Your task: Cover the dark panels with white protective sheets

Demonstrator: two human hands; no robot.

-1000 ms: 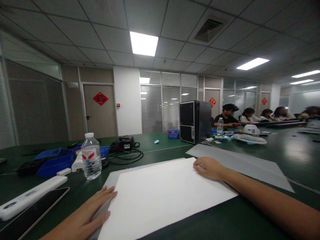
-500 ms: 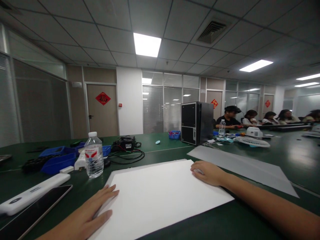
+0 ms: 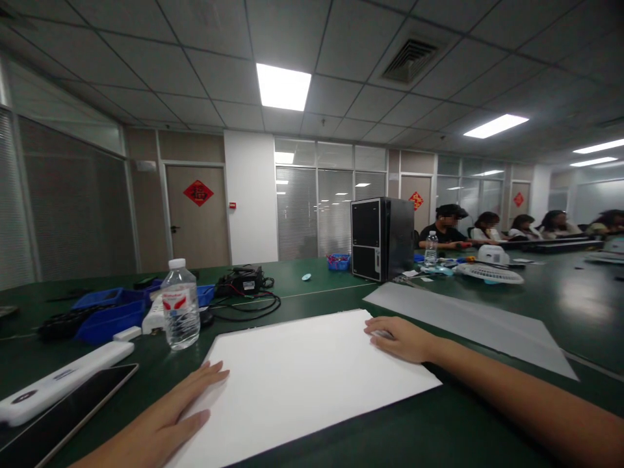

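On white sheet: both hands flat.

A dark green table carries a white sheet and a grey sheet. Also on it: water bottle, blue bins, computer tower.

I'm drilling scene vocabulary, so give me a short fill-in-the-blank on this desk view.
1. Both hands, left hand and right hand, rest on a large ___ sheet.
2. The water bottle stands ___ of the sheet.
3. The table is dark ___.

Missing words: white; left; green
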